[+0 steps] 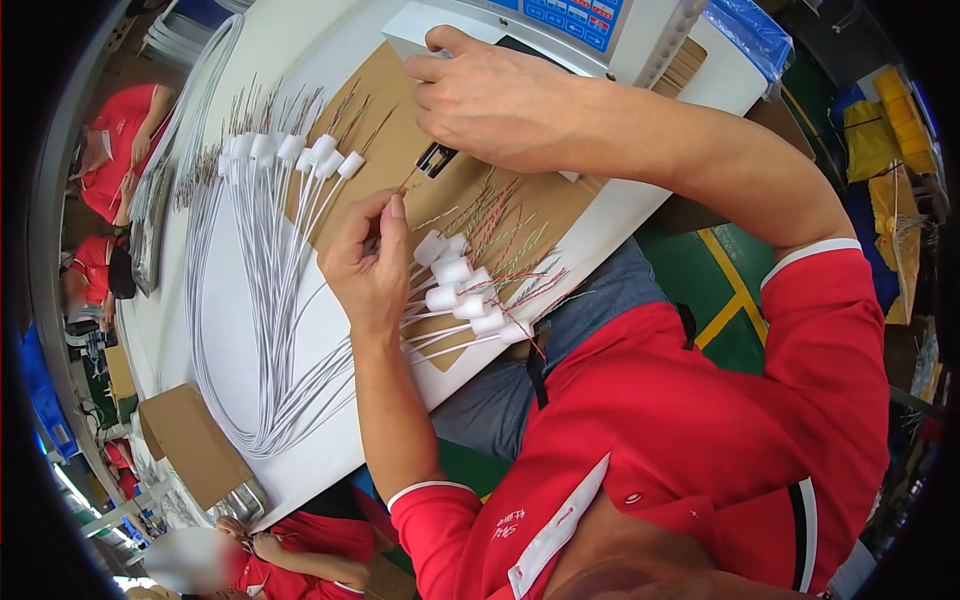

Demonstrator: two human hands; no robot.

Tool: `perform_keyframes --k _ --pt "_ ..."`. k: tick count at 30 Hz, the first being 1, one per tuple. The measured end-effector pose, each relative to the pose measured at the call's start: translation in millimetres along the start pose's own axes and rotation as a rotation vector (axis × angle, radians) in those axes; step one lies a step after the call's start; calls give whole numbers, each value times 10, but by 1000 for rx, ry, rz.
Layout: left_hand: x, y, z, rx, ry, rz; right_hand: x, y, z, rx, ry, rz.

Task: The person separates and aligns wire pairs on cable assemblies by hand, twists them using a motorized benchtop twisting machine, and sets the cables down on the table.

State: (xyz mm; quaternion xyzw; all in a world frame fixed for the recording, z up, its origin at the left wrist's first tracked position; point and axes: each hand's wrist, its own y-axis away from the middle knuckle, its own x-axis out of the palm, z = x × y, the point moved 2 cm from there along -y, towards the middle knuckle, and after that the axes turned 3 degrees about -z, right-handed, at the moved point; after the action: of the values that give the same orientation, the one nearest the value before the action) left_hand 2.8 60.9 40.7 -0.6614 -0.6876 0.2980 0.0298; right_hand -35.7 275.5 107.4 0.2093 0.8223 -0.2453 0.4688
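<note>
Narrow gap over bare cardboard [375, 165] between two cable bundles [277, 340], blue-panelled machine [575, 20] in the way beyond

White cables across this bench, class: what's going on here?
The person's left hand pinches a thin wire beside a small black fixture. The right hand bends close by; its grip is hidden. The white cables lie looped on the table, their colored wire ends fanned out in two groups.

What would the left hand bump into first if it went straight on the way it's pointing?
Most likely the small black piece just ahead of the left hand, beside the right hand. Depth is hard to judge from this one view, so it might pass above it instead.
</note>
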Motion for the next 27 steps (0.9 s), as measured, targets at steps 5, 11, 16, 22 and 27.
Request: perform_keyframes --k 5,11,16,22,27 --pt "44 -13 -35 98 -143 59 -20 -4 -4 -1 4 -4" --pt "59 -15 19 134 -217 60 11 -4 2 9 -6 -6" --pt "65 -13 -6 86 -230 68 3 0 -1 11 -22 -28" --pt "93 -39 -6 146 -262 45 -27 2 0 64 -84 0" --pt "67 -44 -10 182 -275 57 -83 -17 -20 159 -150 -75"
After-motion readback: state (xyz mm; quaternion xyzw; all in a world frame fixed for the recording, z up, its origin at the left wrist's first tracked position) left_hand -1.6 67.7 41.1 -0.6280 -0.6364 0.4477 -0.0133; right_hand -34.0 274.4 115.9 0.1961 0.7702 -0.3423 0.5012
